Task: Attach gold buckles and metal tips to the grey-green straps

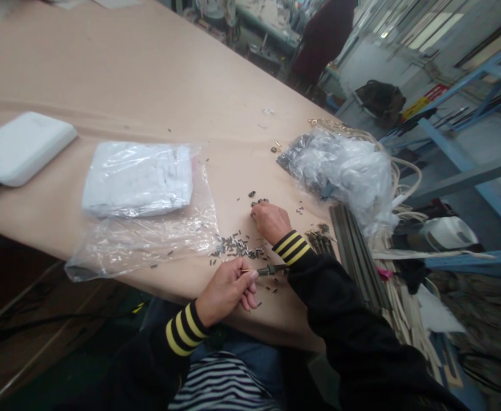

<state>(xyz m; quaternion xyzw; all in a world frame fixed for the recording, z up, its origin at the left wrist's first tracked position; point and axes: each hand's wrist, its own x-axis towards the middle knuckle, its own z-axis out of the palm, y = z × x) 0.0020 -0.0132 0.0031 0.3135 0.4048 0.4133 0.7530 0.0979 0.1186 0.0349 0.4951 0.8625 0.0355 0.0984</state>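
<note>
My left hand (227,288), near the table's front edge, is closed on a narrow dark strap (271,269). A thin gold-coloured bit shows at its fingertips, and the strap runs right, under my right wrist. My right hand (271,221) rests farther forward on the table, its fingers bent together at some small dark pieces (259,202). What it pinches, if anything, is hidden. Between the hands and to the left lies a loose scatter of short dark tubular pieces (237,245). A few brownish ones (275,290) lie below the strap.
A clear plastic bag with white contents (139,180) lies left, beside a white power bank (23,148). A crumpled plastic bag (344,165) sits at right, near a bundle of dark straps (357,257) and pale cords. Blue shelving (456,148) stands beyond; a person (325,40) is behind the table.
</note>
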